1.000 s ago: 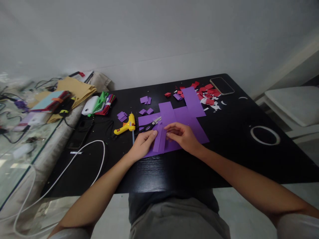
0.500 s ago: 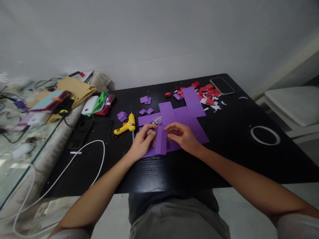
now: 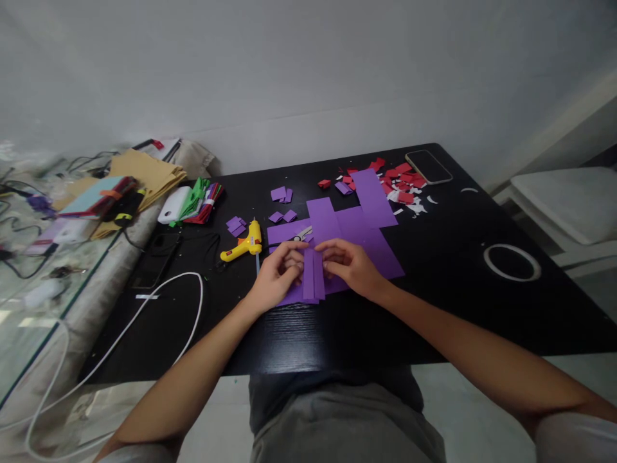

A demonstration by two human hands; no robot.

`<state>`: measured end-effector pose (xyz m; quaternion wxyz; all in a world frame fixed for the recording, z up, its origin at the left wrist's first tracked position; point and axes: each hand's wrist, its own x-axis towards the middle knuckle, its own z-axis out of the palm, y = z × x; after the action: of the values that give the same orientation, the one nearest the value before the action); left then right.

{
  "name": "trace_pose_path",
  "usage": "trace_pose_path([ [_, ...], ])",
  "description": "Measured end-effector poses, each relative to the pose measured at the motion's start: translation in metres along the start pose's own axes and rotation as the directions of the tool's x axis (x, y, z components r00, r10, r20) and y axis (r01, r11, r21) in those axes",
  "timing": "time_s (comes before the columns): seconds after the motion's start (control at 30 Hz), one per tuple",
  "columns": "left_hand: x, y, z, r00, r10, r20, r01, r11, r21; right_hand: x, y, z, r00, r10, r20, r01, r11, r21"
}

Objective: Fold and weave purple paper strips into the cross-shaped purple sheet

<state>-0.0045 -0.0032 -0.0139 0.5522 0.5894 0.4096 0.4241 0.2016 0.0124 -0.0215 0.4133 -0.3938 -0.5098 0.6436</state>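
Note:
A folded purple paper strip (image 3: 313, 275) stands between my two hands over larger purple sheets (image 3: 359, 218) on the black table (image 3: 424, 302). My left hand (image 3: 276, 275) pinches the strip's left side with curled fingers. From the right, my right hand (image 3: 348, 263) grips the same strip, fingers closed on it. Scissors (image 3: 296, 238) lie just behind my left hand, partly hidden by it. A yellow glue gun (image 3: 243, 244) rests to the left of the scissors.
Small purple squares (image 3: 282, 204) and red paper scraps (image 3: 400, 183) lie further back. A phone (image 3: 429, 166) sits at the far right corner, a tape ring (image 3: 511, 261) at the right. A white cable (image 3: 159, 308) and another phone (image 3: 157, 257) are at the left, with clutter beyond.
Both hands have closed in on the folded strip; my left fingers went from flat to curled and pinching. The strip has shifted slightly towards me and stands more upright.

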Motion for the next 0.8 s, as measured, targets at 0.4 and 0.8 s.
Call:
trace_pose_path([
  [0.4,0.0013,-0.0030,0.0000,0.999,0.028,-0.023,-0.026,0.997,0.074,-0.0012,-0.0013,-0.0007,0.997,-0.010,0.076,0.008,1.000,0.015],
  [0.8,0.0024,0.0001,0.0025,0.999,-0.021,-0.042,0.023,0.998,0.063,0.0001,0.0040,0.0023,1.000,-0.002,0.019,0.002,1.000,-0.007],
])
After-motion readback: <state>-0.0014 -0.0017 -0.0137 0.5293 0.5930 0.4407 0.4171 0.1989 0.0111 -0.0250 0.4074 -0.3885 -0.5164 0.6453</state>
